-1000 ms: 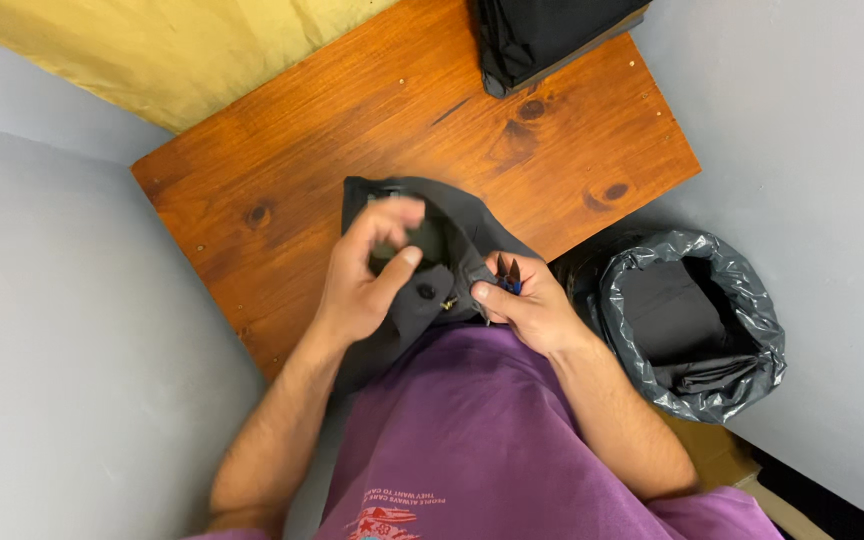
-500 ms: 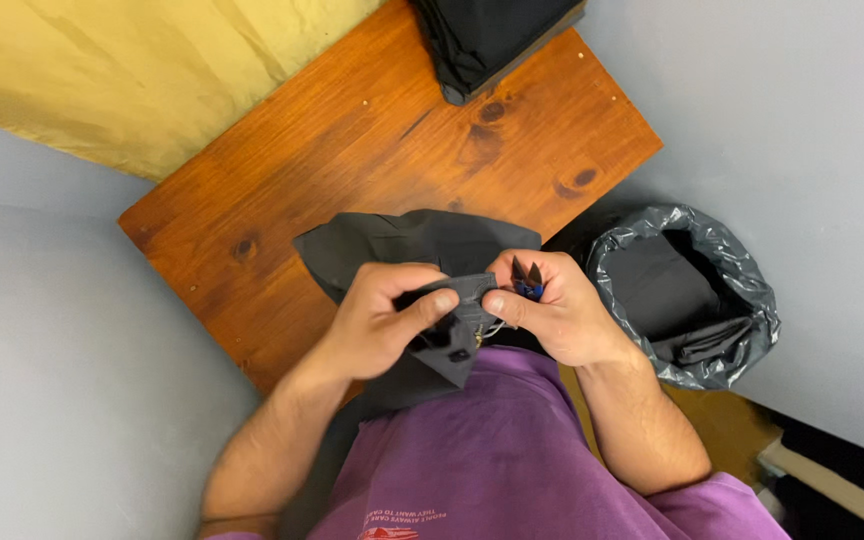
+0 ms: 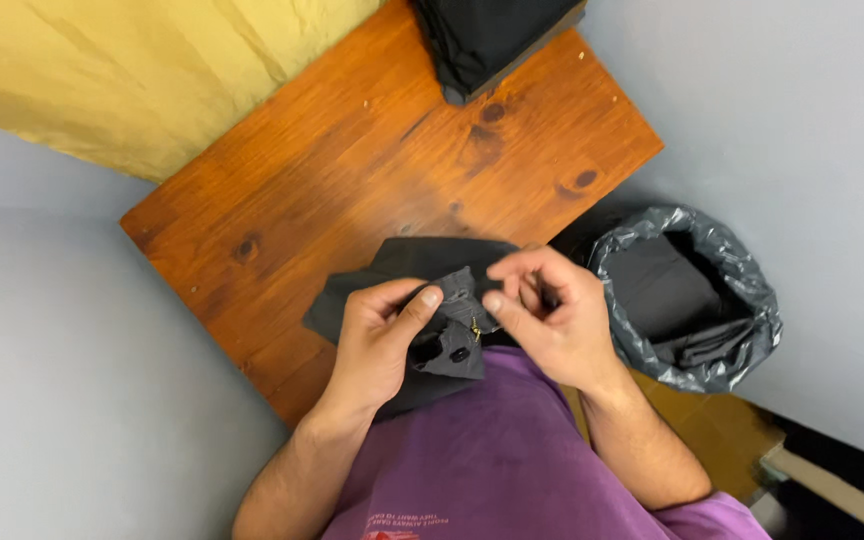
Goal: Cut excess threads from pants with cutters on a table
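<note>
Wooden tabletop (image 3: pixel 352 180), grey walls. Left hand (image 3: pixel 377 345) gripping dark cloth (image 3: pixel 422 270) at near edge, fingers closed on buttoned corner. Right hand (image 3: pixel 552 320) pinching beside it, thread apparently showing. Working mid-way; black pile (image 3: pixel 492 35) and bin (image 3: pixel 692 300) lying apart.

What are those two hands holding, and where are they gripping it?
A dark grey garment: the left hand pinches its near edge by the buttons; the right hand touches the same edge.
</note>
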